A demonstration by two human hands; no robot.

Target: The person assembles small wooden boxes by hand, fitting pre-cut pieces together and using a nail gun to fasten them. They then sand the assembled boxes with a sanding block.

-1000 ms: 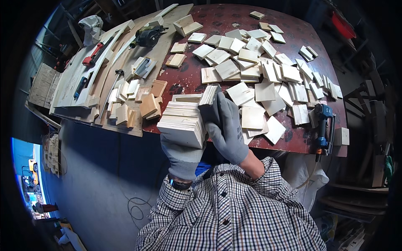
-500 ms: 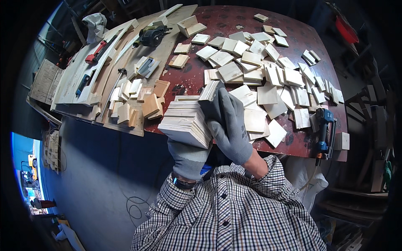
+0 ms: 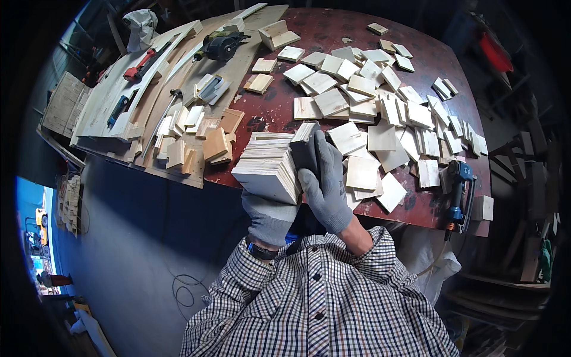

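Nearest, a checked shirt (image 3: 321, 303) fills the bottom of the view, and both forearms rise from it, each hand in a grey glove. Between them is a stack of thin pale wooden tiles (image 3: 270, 166), held on edge above the near rim of the surface. The left hand (image 3: 269, 215) cups the stack from beneath, its fingers hidden under the wood and closed on it. The right hand (image 3: 324, 181) is clamped against the stack's right side, fingers wrapped over the top edge and pressing the tiles together. A dark wristband (image 3: 262, 252) shows at the left wrist.

Just beyond, the dark red surface (image 3: 279, 107) carries many loose wooden tiles (image 3: 380, 125), scattered singly and in small overlapping heaps across its middle and right part. At the right near edge a blue power tool (image 3: 458, 193) lies with its cable hanging down over the rim, and a small wooden block (image 3: 483, 207) sits just beside it.

To the left, long pale boards (image 3: 148, 89) lie across the surface, with a cluster of small wood offcuts (image 3: 196, 134) on them, some pale and some browner. Farther along the boards are a hammer (image 3: 159, 119), a red-handled tool (image 3: 140, 65) and a blue-handled tool (image 3: 118, 110). At the far end sits a dark circular saw (image 3: 221, 44), with a crumpled white cloth (image 3: 141, 27) well to its left.
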